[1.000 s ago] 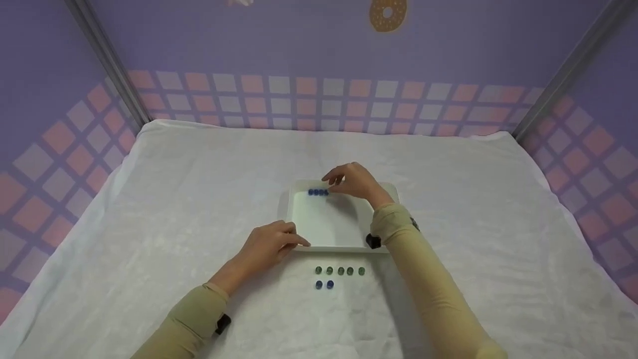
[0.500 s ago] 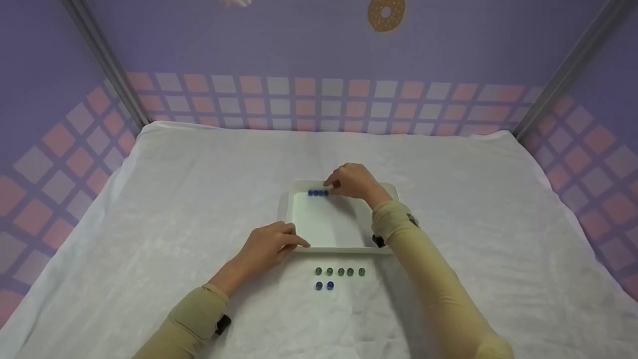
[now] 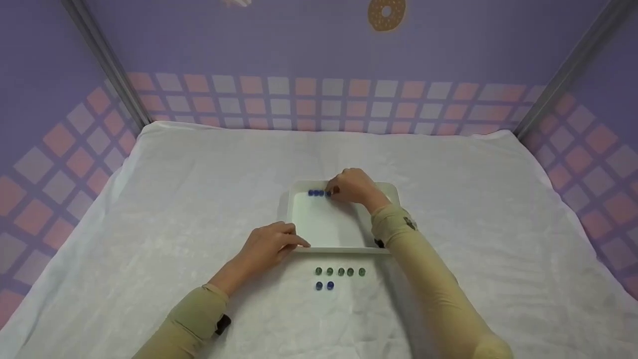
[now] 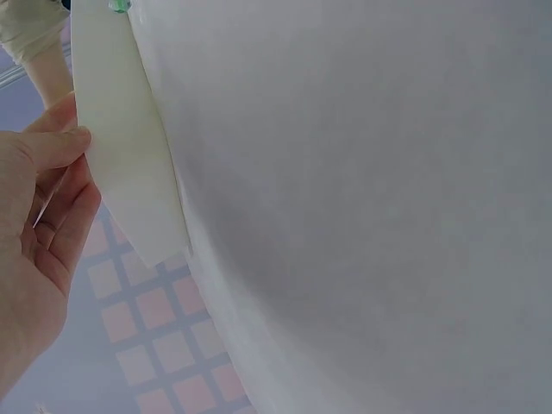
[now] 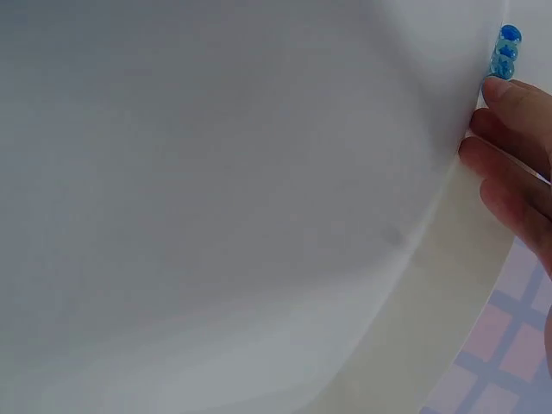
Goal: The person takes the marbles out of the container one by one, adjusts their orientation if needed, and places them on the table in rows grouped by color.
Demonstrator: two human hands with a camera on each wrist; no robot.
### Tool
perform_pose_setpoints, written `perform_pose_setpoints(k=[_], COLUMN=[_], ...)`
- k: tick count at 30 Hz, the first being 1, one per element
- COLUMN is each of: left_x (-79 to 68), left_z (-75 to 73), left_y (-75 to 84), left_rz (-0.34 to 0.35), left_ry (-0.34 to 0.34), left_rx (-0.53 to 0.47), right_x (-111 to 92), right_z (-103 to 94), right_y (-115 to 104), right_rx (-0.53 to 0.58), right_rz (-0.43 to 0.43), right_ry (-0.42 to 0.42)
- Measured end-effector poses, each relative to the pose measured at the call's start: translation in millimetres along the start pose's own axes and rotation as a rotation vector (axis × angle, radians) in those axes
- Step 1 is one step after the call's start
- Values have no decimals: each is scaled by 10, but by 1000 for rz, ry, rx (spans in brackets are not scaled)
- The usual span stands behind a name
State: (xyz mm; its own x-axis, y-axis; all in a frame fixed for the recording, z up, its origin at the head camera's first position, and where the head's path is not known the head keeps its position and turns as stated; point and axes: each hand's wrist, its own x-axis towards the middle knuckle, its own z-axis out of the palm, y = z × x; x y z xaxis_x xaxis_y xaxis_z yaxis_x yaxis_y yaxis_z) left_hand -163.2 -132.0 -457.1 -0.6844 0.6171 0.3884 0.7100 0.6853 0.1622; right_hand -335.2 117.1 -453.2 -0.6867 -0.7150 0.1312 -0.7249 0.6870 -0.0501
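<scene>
A shallow white rectangular tray [image 3: 344, 250] lies on the cloth. At its near left corner my left hand [image 3: 271, 244] grips the rim; in the left wrist view the thumb [image 4: 69, 147] lies on the edge of the tray wall [image 4: 138, 155]. Inside, along the far wall, three blue marbles [image 3: 316, 193] stand in a row, touching. My right hand [image 3: 355, 185] pinches a fourth blue marble [image 3: 328, 193] just right of them, with a small gap. The right wrist view shows the row [image 5: 506, 52] beyond my thumb tip, which mostly hides the pinched marble.
In front of the tray, several green marbles [image 3: 341, 271] form a line on the white cloth [image 3: 209, 174]. Two blue marbles [image 3: 330, 285] lie nearer to me, below that line. Purple walls with pink and white squares [image 3: 305, 86] enclose the table on three sides.
My right hand has lowered its fingers onto the rightmost blue marble, which now sits slightly apart from the other three. The left hand stays on the tray corner.
</scene>
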Motion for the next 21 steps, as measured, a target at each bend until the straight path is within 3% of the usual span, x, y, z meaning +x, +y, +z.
perform_pose_setpoints(k=[6,21], left_x=[6,12], left_z=[-33,-53], left_y=[11,53], left_rz=[-27,-32], left_ry=[-29,-21], left_rx=[-12,-16], right_x=[23,-6], right_z=[15,-5], right_y=[14,-17], right_rx=[-30,-34], right_rz=[-33,-34], right_ry=[29,-3])
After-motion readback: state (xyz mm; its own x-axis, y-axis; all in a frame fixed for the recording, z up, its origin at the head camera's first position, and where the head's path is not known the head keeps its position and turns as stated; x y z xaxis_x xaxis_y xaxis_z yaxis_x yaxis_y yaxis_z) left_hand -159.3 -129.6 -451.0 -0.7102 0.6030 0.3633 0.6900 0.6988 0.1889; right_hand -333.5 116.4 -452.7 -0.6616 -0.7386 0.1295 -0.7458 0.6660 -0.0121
